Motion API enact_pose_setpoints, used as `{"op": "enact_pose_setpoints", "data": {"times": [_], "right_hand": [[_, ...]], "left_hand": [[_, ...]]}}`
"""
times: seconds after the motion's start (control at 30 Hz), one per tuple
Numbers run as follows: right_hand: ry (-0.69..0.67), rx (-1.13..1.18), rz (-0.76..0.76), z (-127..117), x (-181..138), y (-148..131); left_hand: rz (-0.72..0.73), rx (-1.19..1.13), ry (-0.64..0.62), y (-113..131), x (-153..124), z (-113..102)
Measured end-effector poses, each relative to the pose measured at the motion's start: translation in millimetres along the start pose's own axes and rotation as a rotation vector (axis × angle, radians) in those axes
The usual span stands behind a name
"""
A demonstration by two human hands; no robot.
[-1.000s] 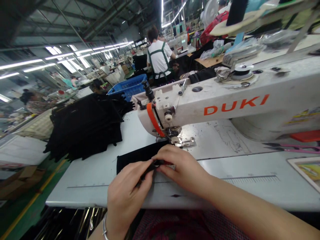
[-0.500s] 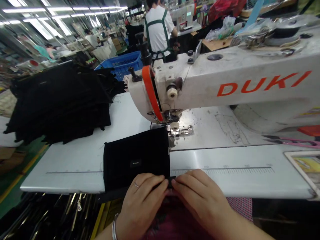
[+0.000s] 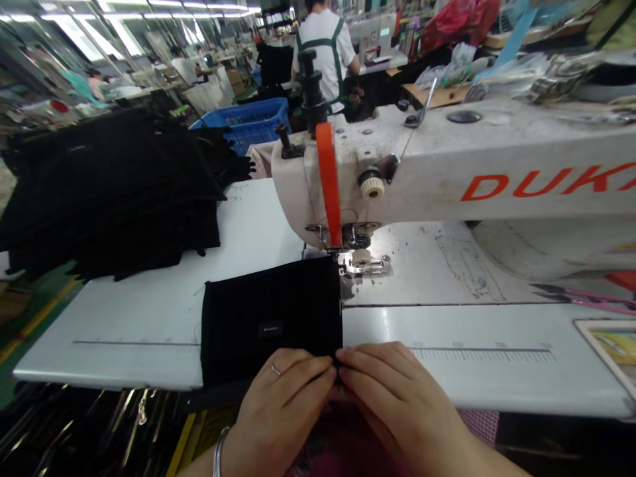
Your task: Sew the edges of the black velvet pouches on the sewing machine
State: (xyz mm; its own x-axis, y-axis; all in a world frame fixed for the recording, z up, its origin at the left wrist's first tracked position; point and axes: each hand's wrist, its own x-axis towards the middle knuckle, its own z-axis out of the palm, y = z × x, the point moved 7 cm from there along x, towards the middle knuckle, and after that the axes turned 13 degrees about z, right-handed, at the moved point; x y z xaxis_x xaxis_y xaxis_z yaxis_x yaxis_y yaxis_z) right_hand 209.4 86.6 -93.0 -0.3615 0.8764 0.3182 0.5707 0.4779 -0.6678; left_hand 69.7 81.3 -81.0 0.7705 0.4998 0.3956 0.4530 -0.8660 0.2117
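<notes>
A black fabric panel with a small dark label lies flat on the sewing table, its far right corner at the presser foot of the sewing machine. At the panel's near right corner, my left hand pinches the fabric edge between thumb and fingers. My right hand is closed on the same corner from the right, fingertips almost meeting those of the left. The bit of fabric between the fingertips is mostly hidden.
A tall pile of black fabric pieces covers the table's left end. Behind it stands a blue plastic basket. Pink-handled thread snips lie to the right. A co-worker sits beyond the machine. Black pieces with zippers hang below the table's front edge.
My view has shifted slightly, so the machine appears further right. The fingers of both hands have closed in on the panel's near corner; the panel stays at the presser foot.
</notes>
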Motion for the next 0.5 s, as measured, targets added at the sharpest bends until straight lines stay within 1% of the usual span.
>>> {"op": "enact_pose_setpoints", "data": {"times": [0.13, 0.17, 0.23, 0.3, 0.37, 0.43, 0.5], "right_hand": [[-0.019, -0.040, -0.031, 2, -2, -1], [-0.021, -0.050, -0.041, 2, -2, -1], [-0.027, -0.071, -0.061, 1, -3, -3], [-0.015, -0.093, -0.072, 0, -2, -3], [0.018, -0.105, -0.092, -1, -2, -4], [0.042, -0.112, -0.111, 1, -2, -3], [0.085, -0.104, -0.128, 2, -3, -3]], "left_hand": [[-0.028, -0.111, -0.061, -13, 21, -16], [-0.012, -0.107, -0.091, -17, 27, -19], [0.070, -0.020, -0.162, -22, 39, -21], [0.162, 0.086, -0.243, -25, 45, -16], [0.229, 0.139, -0.306, -27, 45, -7], [0.276, 0.146, -0.304, -27, 43, -1], [0.288, 0.115, -0.249, -30, 42, 0]]}}
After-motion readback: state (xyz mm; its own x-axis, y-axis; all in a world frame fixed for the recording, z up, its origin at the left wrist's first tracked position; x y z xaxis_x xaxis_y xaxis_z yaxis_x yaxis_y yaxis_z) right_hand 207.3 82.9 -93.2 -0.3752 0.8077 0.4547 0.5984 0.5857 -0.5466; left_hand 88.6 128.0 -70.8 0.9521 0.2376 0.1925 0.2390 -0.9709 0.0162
